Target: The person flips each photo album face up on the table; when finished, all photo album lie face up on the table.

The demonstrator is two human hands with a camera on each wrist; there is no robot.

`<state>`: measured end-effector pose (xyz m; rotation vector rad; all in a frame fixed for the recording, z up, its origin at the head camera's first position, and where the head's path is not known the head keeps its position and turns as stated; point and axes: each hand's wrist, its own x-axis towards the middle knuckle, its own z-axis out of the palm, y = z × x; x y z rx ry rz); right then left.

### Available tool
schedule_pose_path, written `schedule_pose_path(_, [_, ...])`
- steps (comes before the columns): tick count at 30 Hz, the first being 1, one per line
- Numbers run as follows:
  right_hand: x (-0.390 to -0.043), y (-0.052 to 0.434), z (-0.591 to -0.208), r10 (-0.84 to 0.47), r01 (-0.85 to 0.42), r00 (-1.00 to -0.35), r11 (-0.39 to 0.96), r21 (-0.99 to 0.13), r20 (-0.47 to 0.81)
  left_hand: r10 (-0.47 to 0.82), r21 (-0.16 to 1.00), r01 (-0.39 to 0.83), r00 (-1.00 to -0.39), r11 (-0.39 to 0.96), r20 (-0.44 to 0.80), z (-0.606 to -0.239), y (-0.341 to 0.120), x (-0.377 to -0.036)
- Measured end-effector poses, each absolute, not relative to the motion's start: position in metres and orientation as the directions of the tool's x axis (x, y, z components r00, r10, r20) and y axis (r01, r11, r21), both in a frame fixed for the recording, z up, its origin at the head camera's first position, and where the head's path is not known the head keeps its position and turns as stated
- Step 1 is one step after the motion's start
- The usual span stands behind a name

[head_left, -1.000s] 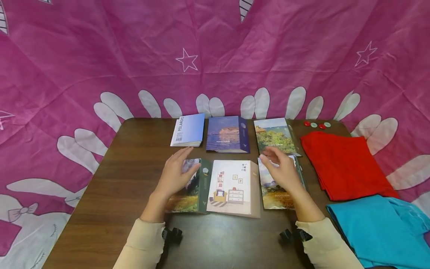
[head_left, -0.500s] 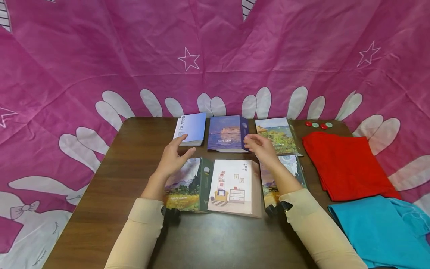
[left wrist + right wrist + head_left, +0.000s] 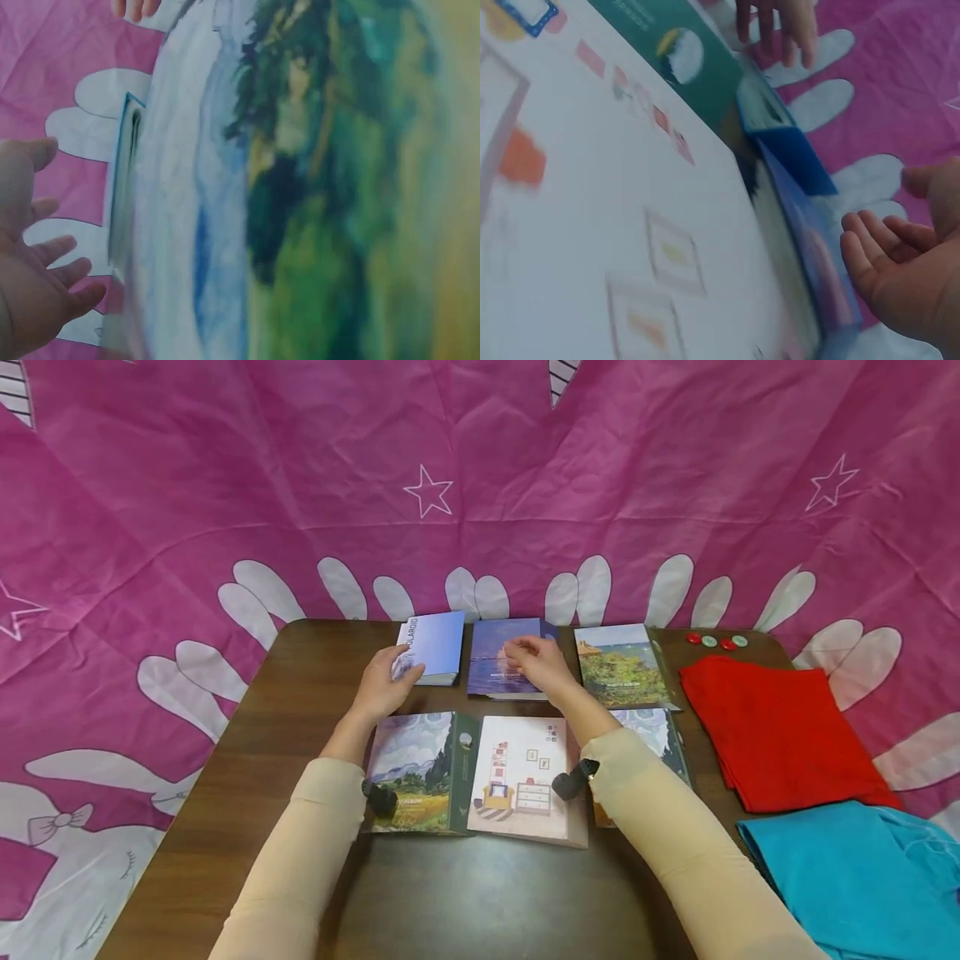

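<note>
Now both grips loose and empty, left hand (image 3: pixel 384 681) by pale-blue Polaroid album (image 3: pixel 433 647)

Books fill the middle of the surface (image 3: pixel 247 793); bare room lies at nine and six o'clock; red cloth (image 3: pixel 772 727) blocks three o'clock.

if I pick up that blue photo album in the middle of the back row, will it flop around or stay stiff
Probably stiff: the blue photo album shows a thick block of pages and a hard-looking spine. It likely feels fairly heavy for its size. Lying flat on the table, it should slide, not tip. The right hand hovers over it.
</note>
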<state>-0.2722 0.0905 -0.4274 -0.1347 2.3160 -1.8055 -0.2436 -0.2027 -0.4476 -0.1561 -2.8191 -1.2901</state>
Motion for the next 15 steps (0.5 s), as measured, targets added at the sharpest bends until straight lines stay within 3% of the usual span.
schedule_pose_path(9, [-0.278,0.043,-0.453,-0.243,0.117,-0.956,0.208,-0.971,-0.167,-0.126,0.921,-0.150,-0.986,0.358,-0.112,-0.463,-0.199,-0.259])
schedule_pose_path(15, [-0.278,0.022,-0.456,-0.370,0.114,-0.914,0.165,-0.980,-0.169,-0.149,0.930,-0.207,-0.974,0.302,-0.168,-0.464,-0.199,-0.264])
